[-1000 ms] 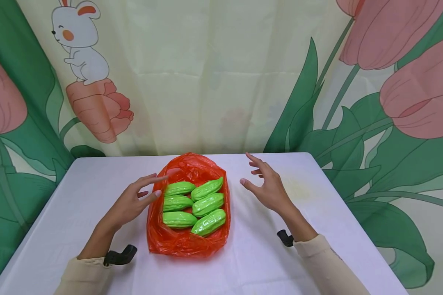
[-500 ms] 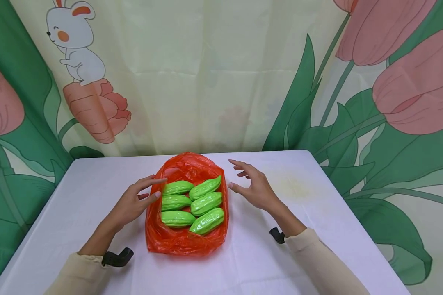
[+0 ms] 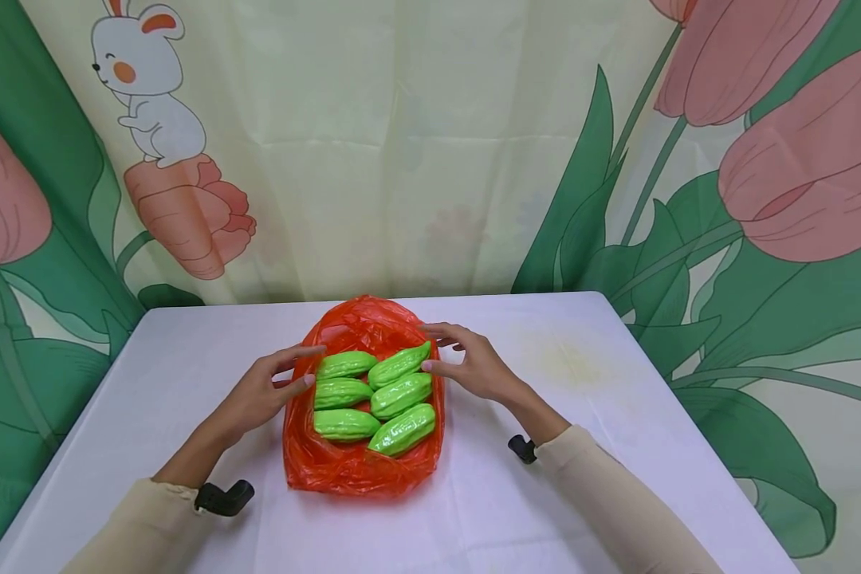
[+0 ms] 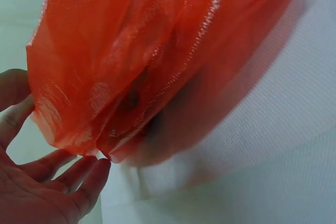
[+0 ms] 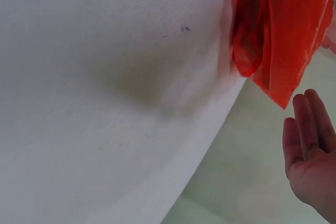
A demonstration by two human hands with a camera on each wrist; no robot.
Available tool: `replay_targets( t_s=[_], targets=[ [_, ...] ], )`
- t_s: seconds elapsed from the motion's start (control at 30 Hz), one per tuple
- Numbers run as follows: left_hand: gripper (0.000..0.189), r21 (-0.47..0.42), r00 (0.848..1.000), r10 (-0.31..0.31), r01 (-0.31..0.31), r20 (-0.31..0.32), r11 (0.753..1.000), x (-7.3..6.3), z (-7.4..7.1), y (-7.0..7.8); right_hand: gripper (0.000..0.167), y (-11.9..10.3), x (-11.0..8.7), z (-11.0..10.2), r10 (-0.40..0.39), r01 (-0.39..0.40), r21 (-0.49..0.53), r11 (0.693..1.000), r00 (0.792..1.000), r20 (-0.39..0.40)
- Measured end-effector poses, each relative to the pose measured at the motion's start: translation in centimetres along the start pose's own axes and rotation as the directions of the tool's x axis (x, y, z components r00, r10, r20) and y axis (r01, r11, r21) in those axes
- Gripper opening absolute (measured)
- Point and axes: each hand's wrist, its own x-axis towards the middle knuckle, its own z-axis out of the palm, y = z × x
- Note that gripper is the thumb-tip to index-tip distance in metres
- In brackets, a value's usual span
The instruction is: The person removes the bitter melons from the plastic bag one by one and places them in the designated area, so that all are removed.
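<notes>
A red plastic bag [image 3: 359, 472] lies on the table with its mouth spread wide. Several glossy green bitter melons [image 3: 403, 430] lie inside in two columns. My left hand [image 3: 257, 392] is at the bag's left side, fingers loosely extended over the rim. In the left wrist view, its fingertips touch the red plastic [image 4: 105, 77]. My right hand [image 3: 479, 368] is at the upper right rim, thumb and fingers apart, fingertips over the edge. From the right wrist, its fingers [image 5: 306, 124] look straight and stand just beside the bag [image 5: 286, 30]. Neither hand visibly grips the plastic.
The bag rests on a table [image 3: 560, 510] with a white cloth. Behind the table's far edge hangs a pale curtain [image 3: 395, 159] printed with a rabbit and tulips. A black wrist mount [image 3: 225, 499] sits below the left wrist, another [image 3: 522, 449] below the right.
My right hand has moved left from beside the bag to its right rim. The left hand stays almost in place. The bag and bitter melons look unchanged.
</notes>
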Motion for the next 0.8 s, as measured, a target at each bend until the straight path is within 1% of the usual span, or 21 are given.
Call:
replay_targets(
  t_s=[0.17, 0.3, 0.5, 0.67, 0.8],
  targets=[
    [0.052, -0.004, 1.000, 0.000, 0.000, -0.015, 1.000, 0.0, 0.0, -0.2, 0.061, -0.3, 0.9, 0.4, -0.020, 0.019, 0.009, 1.000, 0.998, 0.064],
    [0.052, -0.007, 1.000, -0.018, 0.017, -0.022, 1.000, 0.0, -0.1, -0.3, 0.059, -0.5, 1.8, 0.8, -0.056, 0.054, 0.020, 0.998, 0.991, 0.120],
    [0.053, -0.018, 0.999, -0.039, 0.039, -0.013, 0.999, 0.2, 0.1, -0.3, 0.057, 0.1, 2.9, 1.5, -0.101, 0.100, 0.016, 0.995, 0.979, 0.177],
    [0.053, -0.025, 0.999, -0.045, 0.045, -0.013, 0.999, 0.2, 0.2, -0.3, 0.055, 0.2, 3.9, 2.0, -0.125, 0.137, -0.046, 0.990, 0.972, 0.201],
    [0.053, -0.023, 0.999, -0.050, 0.050, -0.012, 0.999, 0.2, 0.4, -0.1, 0.052, 0.4, 4.6, 2.3, -0.128, 0.159, -0.134, 0.978, 0.968, 0.216]
  ],
)
